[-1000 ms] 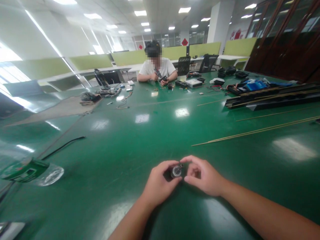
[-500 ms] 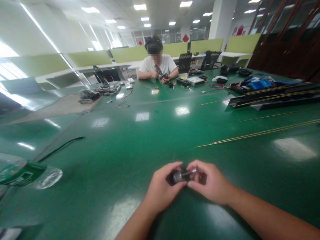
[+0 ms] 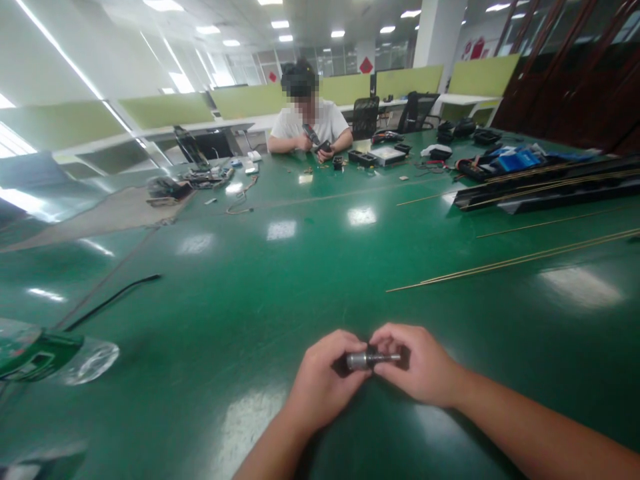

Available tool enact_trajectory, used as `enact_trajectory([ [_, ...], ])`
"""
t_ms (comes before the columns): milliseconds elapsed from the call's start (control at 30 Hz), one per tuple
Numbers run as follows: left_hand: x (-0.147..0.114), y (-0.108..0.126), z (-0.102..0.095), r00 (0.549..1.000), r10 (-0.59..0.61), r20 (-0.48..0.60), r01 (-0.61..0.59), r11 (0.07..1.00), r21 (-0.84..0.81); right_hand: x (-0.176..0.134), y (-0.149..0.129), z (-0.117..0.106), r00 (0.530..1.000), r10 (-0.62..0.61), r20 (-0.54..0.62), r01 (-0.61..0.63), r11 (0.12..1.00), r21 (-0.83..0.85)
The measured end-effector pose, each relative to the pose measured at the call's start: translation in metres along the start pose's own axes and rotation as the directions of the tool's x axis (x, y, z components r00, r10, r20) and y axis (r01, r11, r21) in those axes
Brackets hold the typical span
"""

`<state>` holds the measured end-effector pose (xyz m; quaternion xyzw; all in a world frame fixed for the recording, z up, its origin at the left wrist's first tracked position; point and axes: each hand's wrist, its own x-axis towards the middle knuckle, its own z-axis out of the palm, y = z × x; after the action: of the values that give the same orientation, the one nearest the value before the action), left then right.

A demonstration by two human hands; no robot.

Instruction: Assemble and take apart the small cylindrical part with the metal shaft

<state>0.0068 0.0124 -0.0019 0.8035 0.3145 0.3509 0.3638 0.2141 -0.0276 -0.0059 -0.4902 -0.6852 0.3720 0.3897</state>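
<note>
Between my hands, just above the green tabletop, is a small metal cylinder with a thin shaft (image 3: 358, 361). It lies nearly level, its silver shaft pointing right and a black section at its middle; its exact kind does not show. My left hand (image 3: 325, 377) is closed round the thick left end, thumb below and fingers above. At the middle, the thumb and fingertips of my right hand (image 3: 420, 367) pinch the black section. The shaft tip reaches into the hollow of that right palm. My left fingers hide the cylinder's far left end.
A clear bottle with a green label (image 3: 55, 353) lies at the left, near a black cable (image 3: 115, 300). Thin brass rods (image 3: 480, 267) and long black channels (image 3: 545, 190) lie at the right. Across the green table (image 3: 300, 280), a person (image 3: 310, 127) holds a dark tool among small parts.
The metal cylinder has turned from slanting up to the right to nearly level. My right fingertips have closed in on its middle. The whole view has shifted slightly.
</note>
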Motion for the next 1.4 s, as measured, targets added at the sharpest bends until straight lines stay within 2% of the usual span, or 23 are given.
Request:
enact_trajectory([
  [267, -0.0008, 0.0056, -0.0009, 0.999, -0.013, -0.032, 0.015, 0.998, 0.064, 0.0026, -0.0007, -0.0022, 1.0, -0.006, 0.01, 0.007, 0.999, -0.053],
  [567, 0.0005, 0.0016, 0.0005, 1.0, 0.022, -0.021, -0.02, 0.996, 0.083, 0.0036, 0.0023, -0.0006, 0.999, 0.004, 0.052, -0.005, 1.0, 0.009],
  [1000, 0.0003, 0.0042, 0.0014, 0.998, -0.013, -0.064, 0.021, 0.991, 0.135, 0.0039, 0.0065, 0.0032, 1.0, 0.002, 0.027, -0.002, 1.0, -0.01],
  [1400, 0.0004, -0.0006, 0.0011, 0.997, -0.035, -0.062, 0.044, 0.989, 0.139, 0.0059, 0.0047, 0.003, 0.997, 0.069, 0.029, -0.069, 0.998, 0.013],
])
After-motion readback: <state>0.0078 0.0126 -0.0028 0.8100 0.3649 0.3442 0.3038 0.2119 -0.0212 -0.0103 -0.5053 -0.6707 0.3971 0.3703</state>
